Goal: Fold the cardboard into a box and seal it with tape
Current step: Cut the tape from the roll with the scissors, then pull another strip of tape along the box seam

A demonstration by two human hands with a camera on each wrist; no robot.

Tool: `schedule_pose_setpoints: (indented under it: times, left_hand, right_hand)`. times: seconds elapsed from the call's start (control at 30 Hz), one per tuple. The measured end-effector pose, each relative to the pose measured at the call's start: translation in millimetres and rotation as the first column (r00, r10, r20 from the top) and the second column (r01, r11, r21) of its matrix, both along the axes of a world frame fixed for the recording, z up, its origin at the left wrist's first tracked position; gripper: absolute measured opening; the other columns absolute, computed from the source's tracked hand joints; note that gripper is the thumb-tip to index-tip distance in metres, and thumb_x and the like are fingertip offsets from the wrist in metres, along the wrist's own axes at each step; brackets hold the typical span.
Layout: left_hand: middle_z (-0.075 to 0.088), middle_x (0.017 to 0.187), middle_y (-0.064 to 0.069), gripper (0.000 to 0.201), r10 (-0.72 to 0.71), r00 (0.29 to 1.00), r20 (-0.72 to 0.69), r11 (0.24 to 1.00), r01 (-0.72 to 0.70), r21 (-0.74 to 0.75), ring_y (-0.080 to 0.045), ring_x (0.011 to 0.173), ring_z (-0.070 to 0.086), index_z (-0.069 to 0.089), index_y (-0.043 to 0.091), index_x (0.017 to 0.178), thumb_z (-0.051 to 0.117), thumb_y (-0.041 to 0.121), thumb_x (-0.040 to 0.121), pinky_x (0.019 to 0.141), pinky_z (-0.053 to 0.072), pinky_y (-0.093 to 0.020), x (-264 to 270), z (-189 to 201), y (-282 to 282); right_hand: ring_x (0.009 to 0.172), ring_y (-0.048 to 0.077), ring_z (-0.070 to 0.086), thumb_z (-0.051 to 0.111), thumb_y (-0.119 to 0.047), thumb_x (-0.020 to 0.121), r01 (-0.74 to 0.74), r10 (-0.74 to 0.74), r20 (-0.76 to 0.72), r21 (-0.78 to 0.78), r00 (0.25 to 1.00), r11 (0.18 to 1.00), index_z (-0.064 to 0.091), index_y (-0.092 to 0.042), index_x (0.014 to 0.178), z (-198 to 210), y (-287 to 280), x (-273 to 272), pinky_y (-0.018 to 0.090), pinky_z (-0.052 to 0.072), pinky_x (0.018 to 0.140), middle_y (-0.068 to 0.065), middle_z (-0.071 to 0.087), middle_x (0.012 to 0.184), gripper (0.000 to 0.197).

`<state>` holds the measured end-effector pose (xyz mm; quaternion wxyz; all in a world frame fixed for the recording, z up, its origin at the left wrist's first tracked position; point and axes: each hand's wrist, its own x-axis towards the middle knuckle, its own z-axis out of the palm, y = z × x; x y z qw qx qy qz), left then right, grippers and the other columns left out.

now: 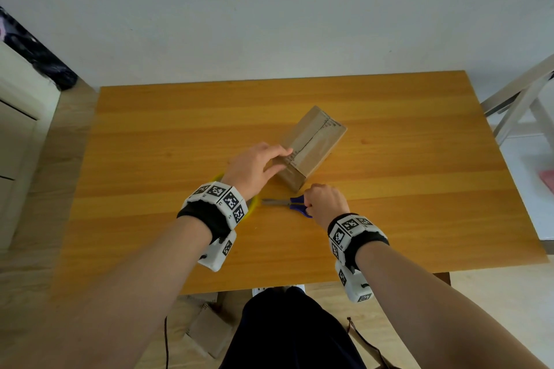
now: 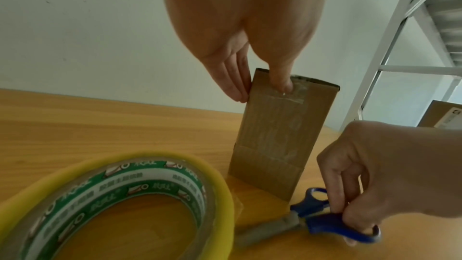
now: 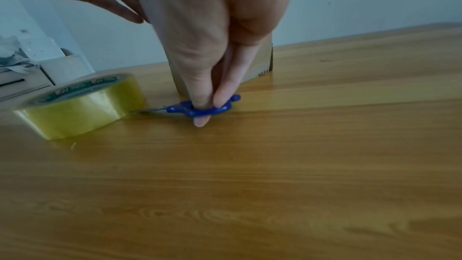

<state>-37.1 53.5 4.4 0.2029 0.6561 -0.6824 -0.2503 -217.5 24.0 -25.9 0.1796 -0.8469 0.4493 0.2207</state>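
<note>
The folded cardboard box [image 1: 317,141] lies mid-table with clear tape along its top seam. My left hand [image 1: 280,162] clasps its near corner: the thumb [image 2: 283,84] presses the tape tail on the end face [image 2: 275,135], and the other fingers [image 2: 236,88] lie against the adjoining side. My right hand [image 1: 311,204] pinches the blue handles of the scissors [image 1: 295,205], which lie flat on the table just in front of the box. The right fingertips [image 3: 200,120] grip the handles [image 3: 220,109]. The yellow tape roll [image 2: 120,205] lies flat under my left wrist.
The wooden table [image 1: 389,234] is bare to the right and toward me. A white cabinet [image 1: 18,129] stands at the left and a white metal frame [image 1: 521,102] at the right. More cardboard [image 1: 209,335] lies on the floor below the table's near edge.
</note>
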Motion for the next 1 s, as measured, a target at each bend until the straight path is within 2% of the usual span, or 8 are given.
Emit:
schedule_pose_setpoints:
  times: [0.23, 0.37, 0.5, 0.57, 0.67, 0.8, 0.9, 1.0]
  left_hand:
    - [0.061, 0.096, -0.007, 0.036, 0.021, 0.997, 0.070, 0.997, -0.016, -0.070, -0.022, 0.065, 0.059, 0.057, 0.024, 0.120, 0.045, 0.036, 0.088, 0.053, 0.052, -0.041, -5.0, -0.7, -0.2]
    - [0.062, 0.100, -0.009, 0.040, 0.037, 0.998, 0.058, 0.997, -0.033, -0.071, -0.024, 0.067, 0.059, 0.048, 0.030, 0.131, 0.047, 0.032, 0.091, 0.055, 0.054, -0.040, -10.7, -3.2, 0.1]
    - [0.061, 0.120, -0.009, 0.070, 0.058, 0.998, -0.016, 0.998, -0.058, -0.006, -0.022, 0.091, 0.063, 0.024, 0.030, 0.144, 0.060, 0.029, 0.084, 0.079, 0.055, -0.036, -20.3, 3.0, -0.6]
    - [0.059, 0.126, -0.010, 0.078, 0.135, 0.988, -0.071, 0.990, -0.132, 0.052, -0.023, 0.102, 0.062, 0.019, 0.025, 0.146, 0.064, 0.027, 0.083, 0.088, 0.052, -0.035, -23.5, 2.6, -3.8]
    - [0.060, 0.126, -0.010, 0.073, 0.209, 0.962, -0.175, 0.973, -0.187, 0.136, -0.020, 0.106, 0.063, 0.027, 0.019, 0.145, 0.064, 0.025, 0.083, 0.092, 0.051, -0.033, -26.5, -2.2, -9.3]
    - [0.064, 0.121, -0.007, 0.062, 0.260, 0.938, -0.229, 0.965, -0.240, 0.110, -0.015, 0.103, 0.065, 0.036, 0.016, 0.141, 0.063, 0.021, 0.086, 0.085, 0.050, -0.018, -27.0, -4.4, -11.2]
    - [0.067, 0.116, -0.007, 0.061, 0.276, 0.935, -0.222, 0.961, -0.264, 0.084, -0.017, 0.100, 0.066, 0.039, 0.015, 0.140, 0.064, 0.024, 0.085, 0.085, 0.053, -0.026, -25.2, -3.3, -11.3]
    - [0.067, 0.116, -0.008, 0.059, 0.273, 0.949, -0.155, 0.962, -0.267, 0.063, -0.018, 0.099, 0.066, 0.038, 0.014, 0.139, 0.061, 0.021, 0.086, 0.082, 0.048, -0.020, -25.3, -3.8, -8.7]
  right_hand:
    - [0.087, 0.029, 0.060, 0.055, -0.015, 0.090, 0.199, -0.226, 0.272, 0.123, 0.935, 0.972, 0.062, -0.006, 0.097, -6.3, 5.4, -11.2, 0.036, 0.051, 0.070, 0.009, 0.060, 0.102, 0.013]
    - [0.086, 0.028, 0.061, 0.049, -0.008, 0.090, 0.467, -0.412, 0.607, 0.076, 0.679, 0.881, 0.047, -0.004, 0.114, -1.7, 2.5, -26.0, 0.035, 0.047, 0.065, 0.013, 0.057, 0.112, 0.024]
    - [0.116, 0.020, 0.052, 0.047, -0.029, 0.094, 0.506, -0.401, 0.809, 0.152, 0.429, 0.849, 0.035, -0.020, 0.138, 18.3, -6.3, -32.7, 0.038, 0.054, 0.086, 0.009, 0.042, 0.140, 0.047]
    - [0.129, 0.023, 0.044, 0.045, -0.047, 0.093, 0.443, -0.359, 0.795, 0.128, 0.489, 0.887, 0.035, -0.036, 0.140, 27.6, -12.2, -30.3, 0.042, 0.050, 0.094, 0.007, 0.028, 0.153, 0.049]
    - [0.130, 0.026, 0.044, 0.051, -0.052, 0.089, 0.372, -0.306, 0.716, 0.071, 0.627, 0.926, 0.044, -0.037, 0.137, 32.1, -20.3, -21.5, 0.043, 0.047, 0.099, 0.005, 0.011, 0.159, 0.051]
    - [0.123, 0.028, 0.052, 0.061, -0.050, 0.083, 0.358, -0.270, 0.719, 0.032, 0.641, 0.933, 0.053, -0.032, 0.131, 28.2, -30.5, -13.1, 0.041, 0.048, 0.098, 0.011, 0.013, 0.158, 0.053]
    - [0.119, 0.030, 0.055, 0.062, -0.047, 0.083, 0.316, -0.199, 0.705, -0.037, 0.680, 0.948, 0.054, -0.032, 0.130, 27.6, -40.0, -7.6, 0.042, 0.050, 0.096, 0.013, 0.017, 0.156, 0.050]
    - [0.115, 0.034, 0.056, 0.061, -0.044, 0.085, 0.242, -0.111, 0.670, -0.106, 0.734, 0.964, 0.053, -0.030, 0.132, 27.3, -45.2, -4.7, 0.045, 0.052, 0.090, 0.015, 0.018, 0.156, 0.050]
